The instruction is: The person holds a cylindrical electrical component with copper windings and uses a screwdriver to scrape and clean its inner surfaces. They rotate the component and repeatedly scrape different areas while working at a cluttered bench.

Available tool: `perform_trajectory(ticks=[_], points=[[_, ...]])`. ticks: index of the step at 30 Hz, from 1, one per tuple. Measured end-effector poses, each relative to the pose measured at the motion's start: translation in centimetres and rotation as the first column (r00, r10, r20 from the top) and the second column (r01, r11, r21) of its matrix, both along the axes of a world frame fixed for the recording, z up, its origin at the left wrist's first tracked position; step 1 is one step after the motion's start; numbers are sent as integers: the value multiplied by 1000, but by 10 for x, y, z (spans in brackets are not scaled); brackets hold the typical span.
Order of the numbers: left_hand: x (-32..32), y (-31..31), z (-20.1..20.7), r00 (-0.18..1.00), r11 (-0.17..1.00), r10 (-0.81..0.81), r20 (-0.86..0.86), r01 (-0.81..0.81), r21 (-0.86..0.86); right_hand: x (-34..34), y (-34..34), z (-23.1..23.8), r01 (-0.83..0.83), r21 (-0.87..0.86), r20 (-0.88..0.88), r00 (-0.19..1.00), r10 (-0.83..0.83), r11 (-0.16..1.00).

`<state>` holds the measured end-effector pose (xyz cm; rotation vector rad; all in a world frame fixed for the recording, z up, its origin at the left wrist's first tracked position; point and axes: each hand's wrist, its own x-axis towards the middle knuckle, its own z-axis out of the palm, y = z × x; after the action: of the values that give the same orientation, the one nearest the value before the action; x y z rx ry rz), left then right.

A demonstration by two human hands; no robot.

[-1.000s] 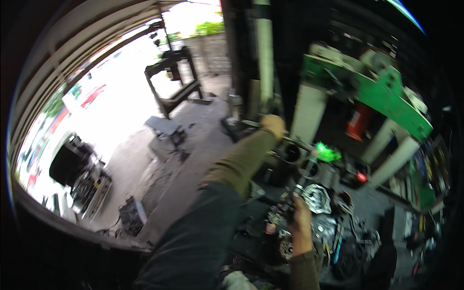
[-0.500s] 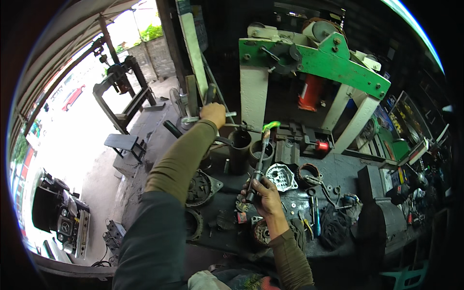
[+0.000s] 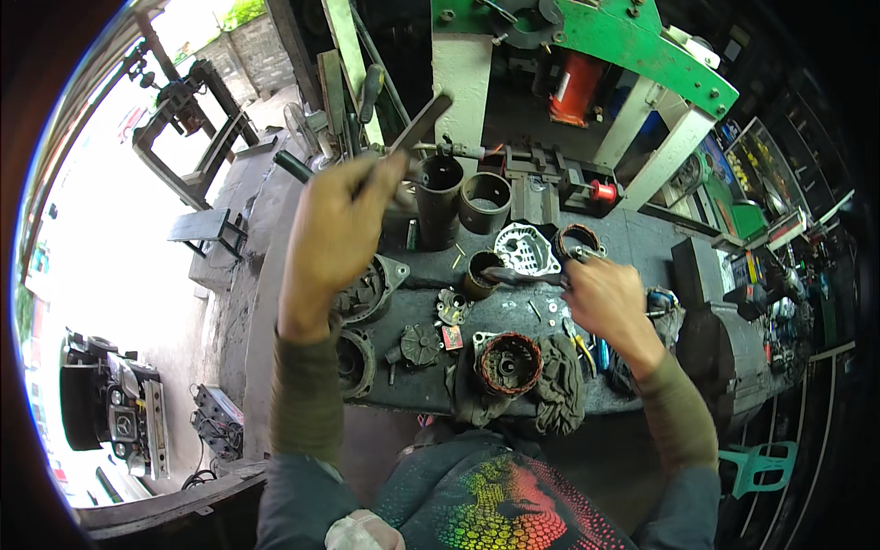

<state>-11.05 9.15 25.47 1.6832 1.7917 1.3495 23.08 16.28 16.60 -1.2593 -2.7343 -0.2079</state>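
My left hand (image 3: 335, 234) is raised at the left, blurred, its fingers closed around a dark, flat bar-like tool (image 3: 426, 121) that points up and to the right. My right hand (image 3: 607, 298), over the bench on the right, is closed around a long dark tool (image 3: 527, 277). That tool's left end reaches the small brown can (image 3: 480, 277); whether they touch I cannot tell. Just below lies a round housing with reddish copper windings (image 3: 509, 364) beside a crumpled dark cloth (image 3: 559, 385). A pale metal end cover (image 3: 527, 249) rests behind the right hand's tool.
Two tall dark cylinders, one (image 3: 440, 206) narrower and one (image 3: 485, 203) wider, stand at the back of the bench (image 3: 431, 298). A green press frame (image 3: 614, 37) rises behind. Round castings (image 3: 367, 293) lie at left, pliers (image 3: 579, 344) at right. A stool (image 3: 206, 229) stands beyond.
My left hand has come back toward me from the far containers, with the bar tool in it. The right hand has moved right, its tool turned from upright to nearly level. My view has tilted down.
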Motion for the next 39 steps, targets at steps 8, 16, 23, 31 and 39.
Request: perform_trajectory(ticks=[8, 16, 23, 31, 39], points=[[31, -116, -90, 946, 942, 115, 303, -7, -335, -112, 33, -29, -117, -61, 330, 935, 130, 991], [48, -158, -178, 930, 905, 201, 308, -56, -422, 44, 29, 0, 258, -197, 6, 965, -262, 946], [100, -99, -212, 998, 907, -55, 22, 59, -416, 173, -82, -92, 274, -797, -380, 467, -799, 539], [168, -19, -189, 935, 894, -283, -213, 177, -411, 211, -139, -55, 525, -638, -327, 477, -816, 563], [198, -2, -179, 915, 903, -316, -250, 210, -374, 206, -130, 18, 520, -84, -236, 818, -524, 850]])
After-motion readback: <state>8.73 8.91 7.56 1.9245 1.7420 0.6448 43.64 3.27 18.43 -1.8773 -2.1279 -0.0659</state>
